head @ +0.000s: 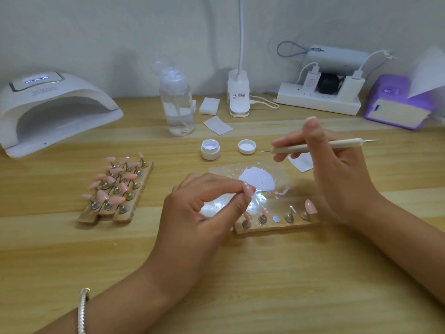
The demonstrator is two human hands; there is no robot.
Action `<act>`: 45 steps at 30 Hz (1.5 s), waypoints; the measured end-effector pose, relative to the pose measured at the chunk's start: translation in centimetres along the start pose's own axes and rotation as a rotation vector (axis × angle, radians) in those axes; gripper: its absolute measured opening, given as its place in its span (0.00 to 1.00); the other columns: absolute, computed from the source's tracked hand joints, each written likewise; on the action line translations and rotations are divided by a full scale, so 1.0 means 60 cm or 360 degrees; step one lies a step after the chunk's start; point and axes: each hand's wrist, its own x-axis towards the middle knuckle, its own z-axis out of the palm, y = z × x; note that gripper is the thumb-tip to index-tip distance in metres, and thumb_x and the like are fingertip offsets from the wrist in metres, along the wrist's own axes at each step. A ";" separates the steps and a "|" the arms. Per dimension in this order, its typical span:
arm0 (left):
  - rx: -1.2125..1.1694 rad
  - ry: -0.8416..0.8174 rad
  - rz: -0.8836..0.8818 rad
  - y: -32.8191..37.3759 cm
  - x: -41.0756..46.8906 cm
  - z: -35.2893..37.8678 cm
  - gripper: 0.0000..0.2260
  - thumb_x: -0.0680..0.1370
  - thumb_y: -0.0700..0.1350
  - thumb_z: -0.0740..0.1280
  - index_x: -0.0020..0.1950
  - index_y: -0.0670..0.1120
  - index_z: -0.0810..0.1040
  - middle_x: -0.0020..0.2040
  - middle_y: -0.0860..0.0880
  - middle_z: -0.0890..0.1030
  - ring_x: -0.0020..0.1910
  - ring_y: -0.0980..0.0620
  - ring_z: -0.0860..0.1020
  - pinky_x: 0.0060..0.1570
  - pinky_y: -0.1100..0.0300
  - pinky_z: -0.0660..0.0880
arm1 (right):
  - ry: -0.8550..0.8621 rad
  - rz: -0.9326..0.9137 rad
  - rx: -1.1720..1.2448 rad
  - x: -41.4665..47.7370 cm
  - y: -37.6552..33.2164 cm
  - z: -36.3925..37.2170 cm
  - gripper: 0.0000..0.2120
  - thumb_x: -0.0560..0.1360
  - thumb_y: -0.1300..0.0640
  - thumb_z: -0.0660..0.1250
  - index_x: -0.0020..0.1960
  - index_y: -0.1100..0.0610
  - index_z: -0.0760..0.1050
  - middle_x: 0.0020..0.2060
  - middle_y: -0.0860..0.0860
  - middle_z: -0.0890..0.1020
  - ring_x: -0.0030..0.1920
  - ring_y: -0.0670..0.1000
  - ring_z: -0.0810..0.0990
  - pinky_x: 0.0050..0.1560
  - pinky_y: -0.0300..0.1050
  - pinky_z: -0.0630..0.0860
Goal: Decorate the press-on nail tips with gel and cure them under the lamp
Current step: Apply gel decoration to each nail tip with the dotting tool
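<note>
My left hand [204, 203] pinches a glossy pink, pointed nail tip [249, 189] that carries small white dots. It is held just over the near-left part of the clear palette [284, 165], beside the smeared white gel [258, 180]. My right hand [334, 169] grips the dotting tool [320, 146], its point facing left. The lettering on the curing lamp [55, 109] at far left is too blurred to read.

On the table [265, 273] we find a curing lamp [55, 112] at ten o'clock, a pump bottle [177, 104] at eleven, a desk lamp base [238, 96] at twelve and a power strip [317, 100] at one. At centre sit a gel jar [210, 149], its lid [246, 146] just right, and a mixing sheet [224, 171] before them. A nail-tip rack [122, 217] lies at nine, and a nail-tip holder [274, 228] at six of the sheet.
</note>
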 end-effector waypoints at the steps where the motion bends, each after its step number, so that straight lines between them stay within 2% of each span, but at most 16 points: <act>1: 0.0002 0.0001 0.0001 0.001 0.000 0.000 0.04 0.74 0.49 0.71 0.45 0.54 0.86 0.45 0.62 0.85 0.52 0.54 0.81 0.57 0.51 0.73 | -0.0002 -0.0028 0.0034 -0.001 -0.009 0.003 0.22 0.81 0.44 0.56 0.45 0.55 0.84 0.36 0.45 0.86 0.40 0.41 0.82 0.43 0.32 0.73; 3: -0.0002 0.0006 -0.0007 0.002 0.000 0.001 0.04 0.74 0.50 0.71 0.45 0.54 0.86 0.44 0.62 0.85 0.52 0.53 0.81 0.57 0.49 0.74 | -0.0034 -0.0088 0.0111 -0.006 -0.027 0.011 0.16 0.80 0.46 0.63 0.43 0.55 0.83 0.35 0.45 0.85 0.37 0.43 0.82 0.39 0.34 0.74; 5: -0.0002 0.0012 -0.0009 0.003 0.000 0.001 0.04 0.74 0.50 0.72 0.45 0.54 0.86 0.44 0.62 0.85 0.52 0.54 0.80 0.56 0.49 0.74 | -0.0071 -0.0132 0.0167 -0.013 -0.041 0.019 0.13 0.77 0.48 0.69 0.38 0.54 0.81 0.30 0.46 0.81 0.30 0.44 0.77 0.33 0.35 0.72; 7: 0.0011 0.0006 -0.0008 0.003 0.001 0.002 0.04 0.74 0.50 0.71 0.44 0.54 0.87 0.44 0.62 0.85 0.52 0.55 0.80 0.56 0.49 0.74 | -0.0074 -0.0138 0.0208 -0.022 -0.050 0.027 0.14 0.76 0.49 0.68 0.34 0.54 0.78 0.25 0.46 0.77 0.26 0.44 0.73 0.30 0.36 0.70; 9: 0.0012 0.0001 -0.0006 0.004 0.001 0.002 0.05 0.74 0.50 0.72 0.44 0.54 0.87 0.44 0.62 0.85 0.52 0.55 0.80 0.56 0.48 0.74 | -0.0075 -0.0128 0.0270 -0.032 -0.059 0.033 0.16 0.77 0.48 0.65 0.34 0.54 0.78 0.24 0.47 0.77 0.25 0.45 0.75 0.28 0.36 0.71; 14: 0.0025 -0.0014 0.0006 0.004 0.001 0.001 0.05 0.74 0.50 0.72 0.44 0.53 0.87 0.44 0.62 0.85 0.52 0.53 0.80 0.56 0.45 0.73 | -0.0114 -0.0150 0.0314 -0.046 -0.065 0.042 0.14 0.76 0.52 0.67 0.34 0.57 0.78 0.25 0.50 0.80 0.24 0.46 0.77 0.28 0.34 0.72; 18: 0.0004 -0.0013 0.0015 0.004 0.002 0.002 0.04 0.74 0.49 0.72 0.45 0.54 0.87 0.43 0.62 0.85 0.51 0.52 0.80 0.54 0.48 0.74 | -0.0133 -0.0127 0.0319 -0.049 -0.061 0.044 0.15 0.76 0.54 0.67 0.33 0.58 0.76 0.25 0.50 0.80 0.25 0.49 0.79 0.29 0.38 0.74; 22: 0.0006 -0.0018 0.0012 0.002 0.002 0.003 0.05 0.73 0.49 0.72 0.46 0.53 0.87 0.44 0.62 0.85 0.52 0.52 0.80 0.55 0.42 0.73 | -0.0125 -0.0124 0.0291 -0.050 -0.059 0.046 0.15 0.77 0.54 0.67 0.33 0.57 0.76 0.26 0.48 0.80 0.26 0.50 0.79 0.29 0.40 0.75; 25: 0.0023 -0.0022 0.0009 0.002 0.002 0.003 0.05 0.74 0.49 0.72 0.46 0.54 0.87 0.44 0.62 0.85 0.52 0.52 0.80 0.55 0.42 0.73 | -0.0119 -0.0136 0.0256 -0.051 -0.059 0.046 0.16 0.78 0.54 0.66 0.32 0.58 0.76 0.27 0.47 0.81 0.26 0.52 0.80 0.29 0.41 0.75; 31: 0.0027 -0.0025 0.0032 0.004 0.002 0.002 0.05 0.74 0.49 0.72 0.46 0.55 0.87 0.44 0.62 0.85 0.51 0.52 0.80 0.54 0.44 0.74 | -0.0100 -0.0157 0.0239 -0.049 -0.061 0.047 0.16 0.78 0.54 0.65 0.33 0.56 0.76 0.27 0.46 0.81 0.27 0.48 0.79 0.30 0.40 0.75; 35: 0.0039 -0.0034 0.0001 0.003 0.001 0.003 0.05 0.74 0.50 0.72 0.46 0.53 0.87 0.44 0.62 0.85 0.53 0.52 0.80 0.56 0.41 0.72 | -0.0090 -0.0194 0.0209 -0.046 -0.065 0.046 0.15 0.78 0.53 0.65 0.33 0.55 0.76 0.27 0.49 0.80 0.26 0.46 0.77 0.29 0.40 0.74; 39: 0.0036 -0.0021 -0.0012 0.003 0.000 0.004 0.05 0.73 0.51 0.72 0.44 0.54 0.87 0.43 0.62 0.85 0.52 0.53 0.80 0.56 0.41 0.72 | -0.0078 -0.0205 0.0207 -0.045 -0.069 0.045 0.15 0.78 0.53 0.65 0.33 0.54 0.76 0.26 0.49 0.79 0.26 0.48 0.77 0.30 0.38 0.73; 43: 0.0046 -0.0019 -0.0005 0.003 0.001 0.005 0.04 0.74 0.50 0.72 0.44 0.54 0.87 0.43 0.62 0.85 0.52 0.53 0.80 0.56 0.41 0.72 | -0.0055 -0.0210 0.0198 -0.046 -0.068 0.044 0.16 0.77 0.53 0.66 0.33 0.58 0.76 0.26 0.51 0.79 0.25 0.53 0.75 0.27 0.47 0.72; 45: 0.0054 -0.0023 0.0004 0.004 0.002 0.007 0.04 0.74 0.50 0.72 0.44 0.54 0.87 0.43 0.62 0.85 0.52 0.53 0.80 0.56 0.42 0.72 | -0.0054 -0.0184 0.0211 -0.047 -0.066 0.046 0.16 0.77 0.53 0.67 0.32 0.58 0.76 0.26 0.50 0.79 0.25 0.54 0.75 0.27 0.48 0.71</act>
